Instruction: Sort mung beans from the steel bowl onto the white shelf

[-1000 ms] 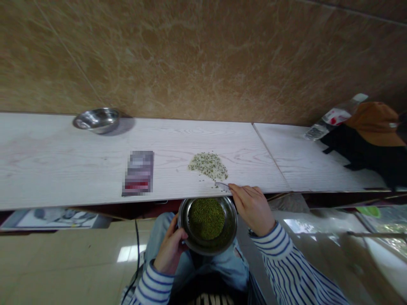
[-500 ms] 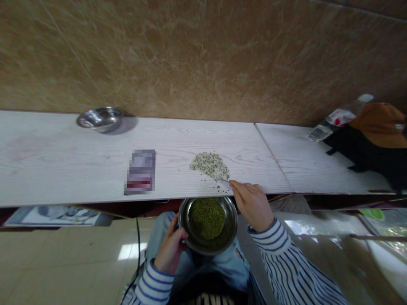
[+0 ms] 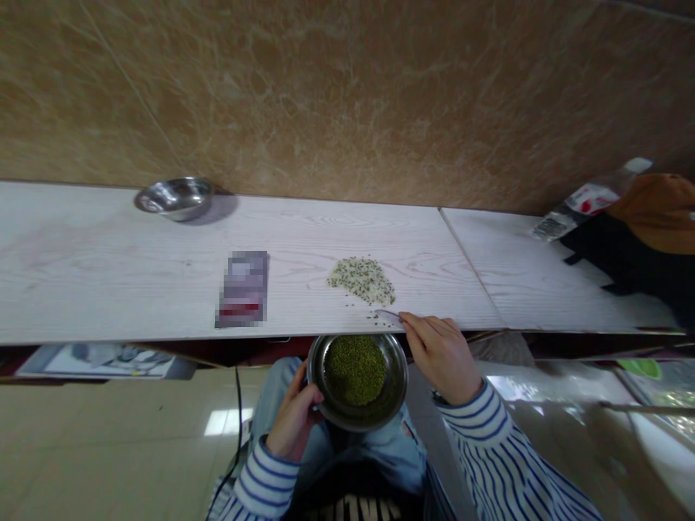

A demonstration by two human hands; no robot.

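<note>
At lower centre, the left hand (image 3: 295, 421) grips a bowl (image 3: 395, 387) of green grains (image 3: 355, 369); the right hand (image 3: 442, 354) pinches a utensil (image 3: 389, 314).

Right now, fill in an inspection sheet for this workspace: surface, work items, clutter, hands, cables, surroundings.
Surface: white counter, seamed toward the right.
Work items: steel bowl of small green beans; metal utensil; spread of pale and green grains.
Clutter: second steel bowl, pixelated rectangular item, plastic bottle, dark fabric.
Hands: left hand grips the steel bowl; right hand holds the metal utensil near the counter's front edge.
Cables: black cable, lower left.
Surroundings: marbled wall behind, tiled floor below.
</note>
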